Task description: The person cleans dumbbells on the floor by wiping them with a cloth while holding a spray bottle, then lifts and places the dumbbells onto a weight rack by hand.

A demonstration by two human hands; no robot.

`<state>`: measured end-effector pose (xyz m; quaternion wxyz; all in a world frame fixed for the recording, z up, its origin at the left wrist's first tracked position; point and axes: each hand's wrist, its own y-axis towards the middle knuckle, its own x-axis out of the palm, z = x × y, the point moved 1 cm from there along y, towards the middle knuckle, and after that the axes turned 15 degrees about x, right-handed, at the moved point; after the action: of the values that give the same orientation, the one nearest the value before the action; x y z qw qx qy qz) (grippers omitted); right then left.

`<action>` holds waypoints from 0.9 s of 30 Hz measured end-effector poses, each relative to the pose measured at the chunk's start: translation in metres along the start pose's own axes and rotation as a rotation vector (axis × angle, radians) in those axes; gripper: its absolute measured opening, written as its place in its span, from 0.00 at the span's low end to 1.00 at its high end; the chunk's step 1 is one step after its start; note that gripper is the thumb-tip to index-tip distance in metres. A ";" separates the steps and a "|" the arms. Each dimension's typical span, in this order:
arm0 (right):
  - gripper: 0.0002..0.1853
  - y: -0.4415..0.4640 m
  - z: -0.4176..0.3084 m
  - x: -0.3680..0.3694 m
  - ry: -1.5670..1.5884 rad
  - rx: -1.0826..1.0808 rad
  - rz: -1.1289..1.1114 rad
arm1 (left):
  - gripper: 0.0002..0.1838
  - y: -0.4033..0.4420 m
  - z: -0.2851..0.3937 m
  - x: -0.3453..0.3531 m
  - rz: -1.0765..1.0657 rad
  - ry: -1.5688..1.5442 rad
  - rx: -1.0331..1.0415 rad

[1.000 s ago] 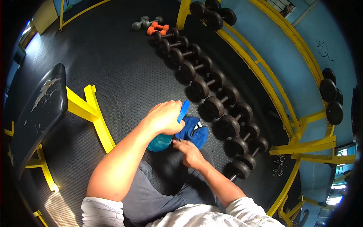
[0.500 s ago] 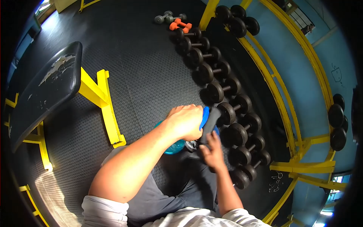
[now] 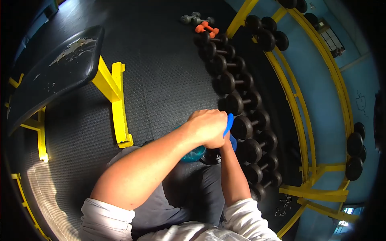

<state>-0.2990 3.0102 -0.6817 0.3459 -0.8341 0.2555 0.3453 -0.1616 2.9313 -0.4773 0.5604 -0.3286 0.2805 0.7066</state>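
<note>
My left hand (image 3: 209,127) is closed, knuckles up, round a bright blue, soft-looking item (image 3: 228,123) whose edge sticks out past its fingers. My right hand (image 3: 226,143) is up against it from below; its fingers are hidden behind my left hand, so I cannot tell what they hold. More blue shows just right of my right hand. Below my left wrist is a translucent teal object (image 3: 194,155), perhaps a bottle, partly covered by the forearm. Beside it sits a dark rounded thing (image 3: 211,156), too shadowed to name.
Black dumbbells (image 3: 243,127) stand in a long row on the right, with orange dumbbells (image 3: 207,29) and grey ones (image 3: 197,19) at its far end. A yellow rack (image 3: 295,94) runs along the blue wall. At left is a worn black bench (image 3: 56,72) on yellow legs.
My right hand has moved up against my left hand, and its fingers have gone from sight. The dark grey strip seen beside the blue item is hidden now. The view has shifted slightly.
</note>
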 end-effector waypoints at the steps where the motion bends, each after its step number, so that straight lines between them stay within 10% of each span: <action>1: 0.26 -0.002 -0.007 0.018 0.032 -0.069 0.000 | 0.17 0.003 -0.002 0.000 0.014 -0.011 0.003; 10: 0.14 -0.026 0.015 0.113 0.332 -0.732 -0.041 | 0.19 0.013 -0.018 -0.005 -0.021 -0.005 -0.023; 12: 0.20 -0.096 -0.015 0.052 -1.062 -0.970 0.218 | 0.20 0.011 -0.022 -0.004 0.051 0.024 -0.010; 14: 0.18 -0.114 0.000 0.048 -1.391 -0.895 -0.348 | 0.20 0.010 -0.023 -0.005 0.043 0.030 0.001; 16: 0.14 -0.111 0.077 0.048 -0.871 -1.361 0.116 | 0.19 0.009 -0.023 -0.007 0.029 0.015 -0.035; 18: 0.12 -0.125 0.120 0.035 -0.643 -0.961 -0.310 | 0.19 0.008 -0.020 -0.009 0.009 -0.005 -0.034; 23: 0.11 -0.158 0.090 -0.063 0.038 -0.311 0.596 | 0.20 0.006 -0.019 -0.010 -0.008 0.008 -0.038; 27: 0.14 -0.133 0.027 -0.057 0.194 -0.446 0.715 | 0.22 0.016 -0.019 -0.008 -0.023 0.061 -0.020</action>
<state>-0.2576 3.1247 -0.5992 -0.0099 -0.7761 0.4788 0.4104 -0.1729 2.9088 -0.4825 0.5564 -0.3589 0.2864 0.6925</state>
